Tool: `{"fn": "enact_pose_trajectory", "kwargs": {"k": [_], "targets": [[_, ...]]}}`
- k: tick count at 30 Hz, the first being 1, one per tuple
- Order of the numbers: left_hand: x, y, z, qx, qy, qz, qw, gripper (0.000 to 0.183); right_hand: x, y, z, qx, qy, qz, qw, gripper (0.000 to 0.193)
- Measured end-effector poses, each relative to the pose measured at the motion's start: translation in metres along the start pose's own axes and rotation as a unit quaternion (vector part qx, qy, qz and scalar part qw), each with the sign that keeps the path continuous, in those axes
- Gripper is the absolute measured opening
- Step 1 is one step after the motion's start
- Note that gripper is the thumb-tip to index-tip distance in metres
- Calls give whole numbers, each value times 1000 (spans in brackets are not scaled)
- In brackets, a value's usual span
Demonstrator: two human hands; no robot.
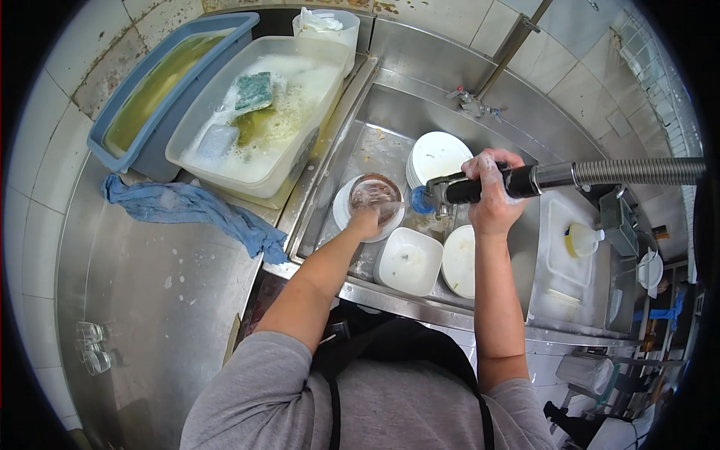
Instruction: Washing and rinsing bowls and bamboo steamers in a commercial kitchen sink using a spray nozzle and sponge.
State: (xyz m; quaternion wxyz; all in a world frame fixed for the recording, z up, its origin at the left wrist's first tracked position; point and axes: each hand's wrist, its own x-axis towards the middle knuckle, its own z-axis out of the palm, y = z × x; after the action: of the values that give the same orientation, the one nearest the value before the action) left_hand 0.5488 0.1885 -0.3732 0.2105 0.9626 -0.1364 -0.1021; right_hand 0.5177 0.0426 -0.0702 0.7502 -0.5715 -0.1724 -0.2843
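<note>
My right hand [491, 199] is wrapped round the black handle of a sink sprayer [519, 182], its blue-rimmed head pointing left over the sink. Water sprays from it toward a round brown bowl [375, 189]. My left hand [365, 223] grips the near edge of this bowl, its fingers partly lost in the spray. Beneath the bowl are white plates [342, 208]. Behind the sprayer head stands a stack of white plates [441, 152]. Nearer to me sit a square white bowl [409, 262] and more white plates [459, 262] with food scraps.
Left of the sink [352, 139] stands a clear tub [180, 161] of soapy water with a green scouring pad [253, 91]. Beyond it is a blue-grey basin [124, 161]. A blue cloth [187, 208] lies on the steel counter. The sprayer's metal hose [637, 172] runs off right.
</note>
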Motion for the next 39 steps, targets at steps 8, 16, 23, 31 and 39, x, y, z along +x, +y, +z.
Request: {"fn": "enact_pose_trajectory", "kwargs": {"k": [8, 16, 23, 31, 39], "targets": [[-1, 10, -33, -17, 43, 75, 996, 22, 0, -4, -28, -20, 13, -5, 1000, 9], [19, 8, -24, -548, 262, -216, 764, 27, 16, -29, 1, 85, 28, -56, 994, 12], [19, -19, -31, -695, 210, -314, 612, 49, 11, -38, 4, 85, -25, -34, 996, 11], [7, -59, -9, -723, 61, -408, 554, 59, 2, -28, 2, 57, 2, -47, 997, 12], [-15, -45, -33, -753, 26, -440, 489, 57, 7, -27, 16, 102, -27, -29, 994, 11]]}}
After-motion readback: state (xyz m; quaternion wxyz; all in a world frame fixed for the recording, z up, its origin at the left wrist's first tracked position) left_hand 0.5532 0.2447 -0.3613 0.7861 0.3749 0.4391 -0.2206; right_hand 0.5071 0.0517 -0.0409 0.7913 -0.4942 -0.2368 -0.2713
